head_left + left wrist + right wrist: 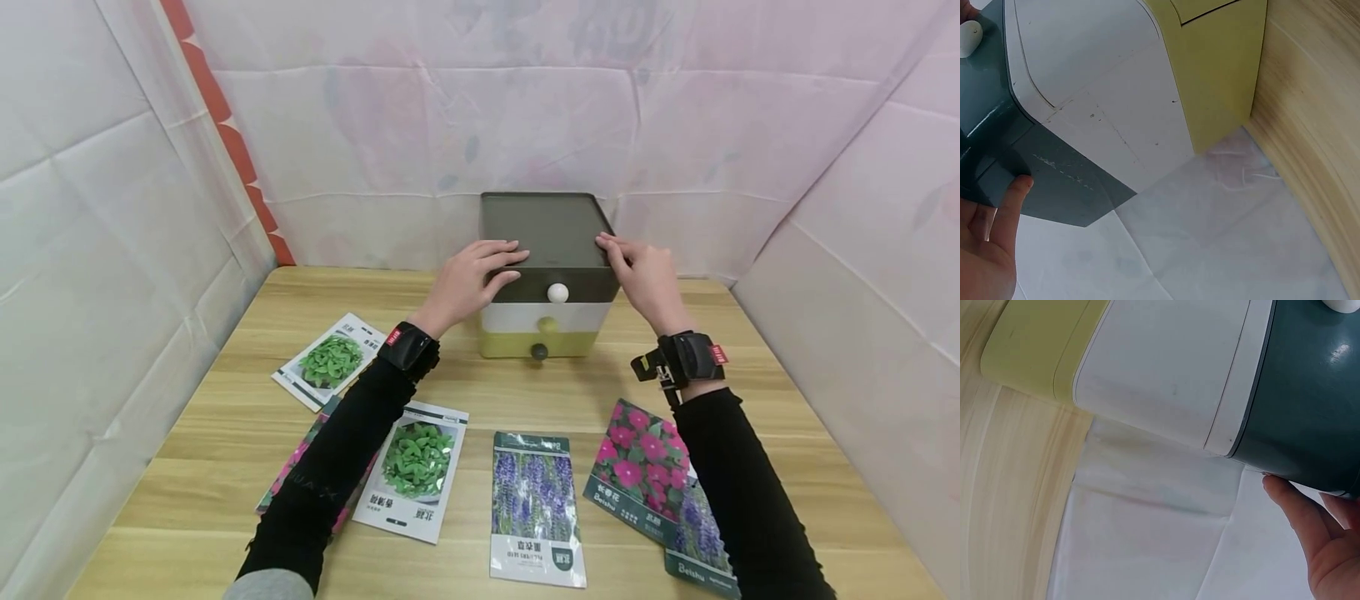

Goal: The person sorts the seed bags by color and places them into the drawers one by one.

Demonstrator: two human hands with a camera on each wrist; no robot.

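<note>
seed packets [537,508] lay along the near edge of the table [225,392], in front of the drawer box [548,283], which stood at the far middle. left hand [468,282] rested with straight fingers flat on the box's top left edge; right hand [647,279] pressed relaxed fingers on its top right corner. both hands sat equally near, flanking the white knob [557,292].

wooden table [225,392] | on it: drawer box [546,308]; seed packets [537,505] along near edge
</note>
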